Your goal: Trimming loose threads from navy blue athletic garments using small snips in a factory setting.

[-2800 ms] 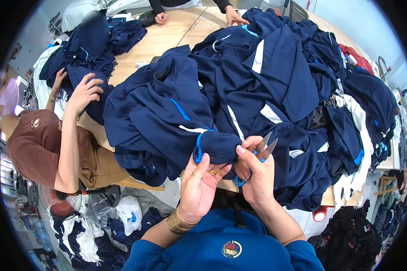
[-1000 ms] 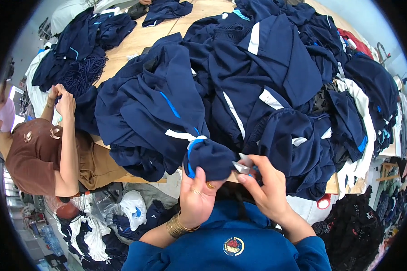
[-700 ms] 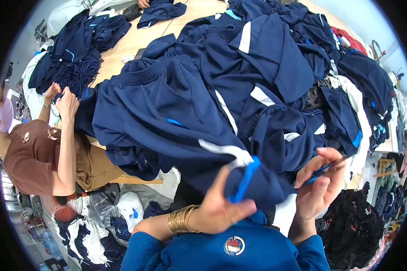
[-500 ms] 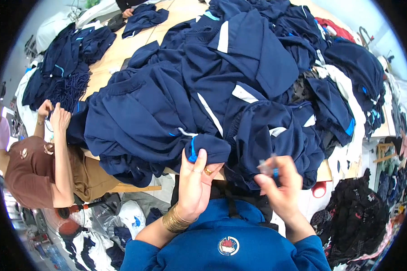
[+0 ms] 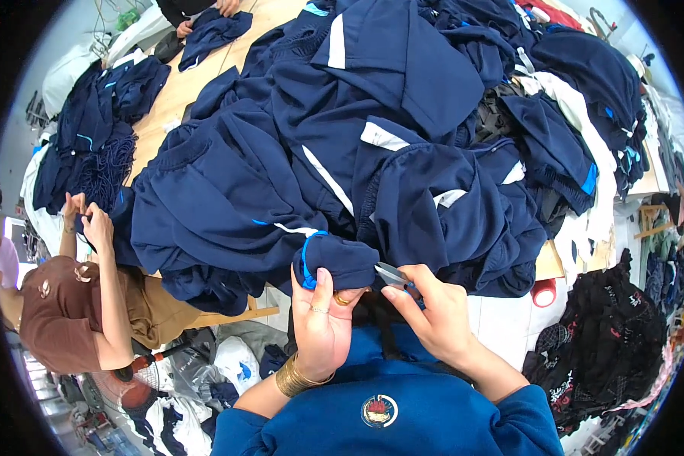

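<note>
My left hand is closed on the folded edge of a navy garment, thumb on top. A bright blue strip runs along the left side of that fold. Thread snips with metal blades and a bit of blue are held in my right hand. Their tips are at the right end of the held fold; whether they touch the cloth I cannot tell. The held edge belongs to a large heap of navy garments with white and blue stripes.
A person in a brown top handles dark cloth at the left. Another person's hands are at the far table edge. A fan stands at lower left. Black garments lie on the floor at right, near a red-and-white round object.
My right hand has moved left, bringing the snips up to the held fold. The view has shifted slightly, and my left hand keeps its hold on the garment.
</note>
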Tool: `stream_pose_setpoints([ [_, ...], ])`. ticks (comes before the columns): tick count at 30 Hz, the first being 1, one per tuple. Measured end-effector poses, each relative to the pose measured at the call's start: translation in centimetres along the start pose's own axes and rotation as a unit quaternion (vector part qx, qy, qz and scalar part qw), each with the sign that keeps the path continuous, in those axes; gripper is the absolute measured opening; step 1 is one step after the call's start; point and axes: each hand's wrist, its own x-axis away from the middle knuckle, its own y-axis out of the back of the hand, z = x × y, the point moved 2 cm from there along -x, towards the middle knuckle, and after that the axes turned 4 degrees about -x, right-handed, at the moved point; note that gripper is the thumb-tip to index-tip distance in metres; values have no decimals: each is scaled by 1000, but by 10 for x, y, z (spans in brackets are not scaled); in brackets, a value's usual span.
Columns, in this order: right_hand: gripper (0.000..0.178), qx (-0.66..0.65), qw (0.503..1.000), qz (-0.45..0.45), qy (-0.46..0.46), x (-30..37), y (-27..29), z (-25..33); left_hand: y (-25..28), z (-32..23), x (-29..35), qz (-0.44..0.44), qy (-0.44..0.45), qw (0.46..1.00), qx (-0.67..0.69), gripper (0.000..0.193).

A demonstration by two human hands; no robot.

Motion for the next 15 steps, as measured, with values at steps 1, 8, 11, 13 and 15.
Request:
stream_pose_setpoints([
  [1, 21, -1, 1000, -1, -1, 0, 0, -1, 0, 0, 0, 0, -12, 1000, 1, 31],
  [8, 21, 5, 1000, -6, 13, 0, 1, -3, -3, -1, 1, -26, -26, 999, -9, 31],
  [11, 21, 2, 1000, -7, 20, 0, 0, -4, -4, -2, 1, -17, -27, 999, -16, 32],
  [13, 22, -1, 1000, -9, 25, -1, 0, -5, -3, -1, 1, -19, -26, 999, -18, 32],
  [15, 22, -2, 1000, -7, 21, -1, 1, -4, -3, -1, 1, -19, -23, 999, -19, 32],
])
